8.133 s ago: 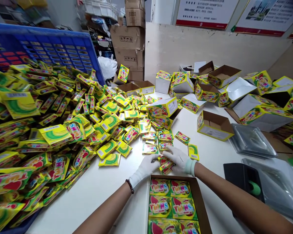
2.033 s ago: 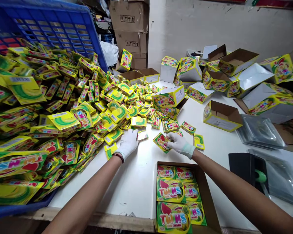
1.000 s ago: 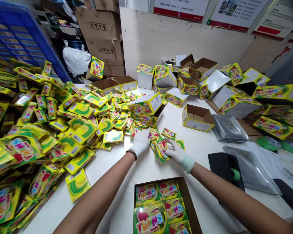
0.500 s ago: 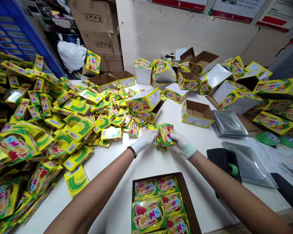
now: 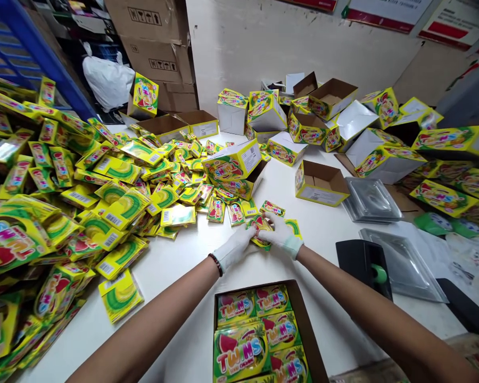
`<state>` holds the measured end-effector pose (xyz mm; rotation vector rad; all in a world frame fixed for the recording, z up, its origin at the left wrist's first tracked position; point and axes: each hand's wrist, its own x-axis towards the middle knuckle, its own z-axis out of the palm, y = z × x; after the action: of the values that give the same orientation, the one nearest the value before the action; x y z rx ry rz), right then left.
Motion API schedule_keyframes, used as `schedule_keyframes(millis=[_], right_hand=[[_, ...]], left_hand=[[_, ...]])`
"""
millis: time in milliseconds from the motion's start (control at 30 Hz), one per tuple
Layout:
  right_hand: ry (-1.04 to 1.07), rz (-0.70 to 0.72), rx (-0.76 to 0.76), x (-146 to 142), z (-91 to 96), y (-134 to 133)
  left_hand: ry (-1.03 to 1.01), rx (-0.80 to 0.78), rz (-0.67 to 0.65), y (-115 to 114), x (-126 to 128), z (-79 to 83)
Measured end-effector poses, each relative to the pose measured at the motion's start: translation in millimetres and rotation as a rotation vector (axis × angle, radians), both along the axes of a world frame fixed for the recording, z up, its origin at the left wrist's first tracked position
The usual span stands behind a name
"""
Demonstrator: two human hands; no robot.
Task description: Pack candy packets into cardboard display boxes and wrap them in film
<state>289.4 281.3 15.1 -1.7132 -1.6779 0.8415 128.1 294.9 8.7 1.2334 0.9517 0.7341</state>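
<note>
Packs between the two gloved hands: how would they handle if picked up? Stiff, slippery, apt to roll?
The packs are likely stiff: similar ones in the pile show straight edges. Glare on a loose pack suggests slick wrap, so they may slide. Flat, boxy shapes make rolling unlikely.

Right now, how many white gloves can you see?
2. One glove is on the left hand, and the other glove is on the right hand. Both are at the small packs. More could be hidden in the clutter.
</note>
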Motion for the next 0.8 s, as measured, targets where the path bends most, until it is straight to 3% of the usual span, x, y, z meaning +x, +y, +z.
schedule_keyframes(millis=[67, 167, 233, 300, 433, 600, 700, 800], right_hand=[[-0.144, 0.080, 0.148, -4.4, -0.3, -1.5], [-0.211, 0.395, 0.400, -6.4, 1.3, -5.8], [-0.216, 0.524, 0.517, -1.9, 1.4, -8.2], [-0.218, 0.543, 0.565, 7.0, -1.2, -10.4], [-0.212, 0.500, 0.521, 22.2, -14.7, -17.4], [-0.240, 0.501, 0.500, 14.2, -25.9, -23.2], [-0.298, 0.510, 0.372, 6.2, -20.2, -17.4], [-0.270, 0.469, 0.220, 1.1, -2.5, -9.1]], left_hand=[[0.028, 0.104, 0.116, -3.9, -11.4, -3.7], [0.070, 0.255, 0.262, -2.6, -24.3, -8.4], [0.074, 0.334, 0.275, -0.6, -26.6, -12.8], [0.079, 0.378, 0.249, -1.5, -24.4, -19.2], [0.083, 0.426, 0.231, -14.6, -16.3, -34.5], [0.083, 0.463, 0.185, -21.9, -10.6, -43.5], [0.097, 0.416, 0.096, -10.5, -9.6, -36.7], [0.165, 0.362, 0.101, -6.7, -17.6, -12.0]])
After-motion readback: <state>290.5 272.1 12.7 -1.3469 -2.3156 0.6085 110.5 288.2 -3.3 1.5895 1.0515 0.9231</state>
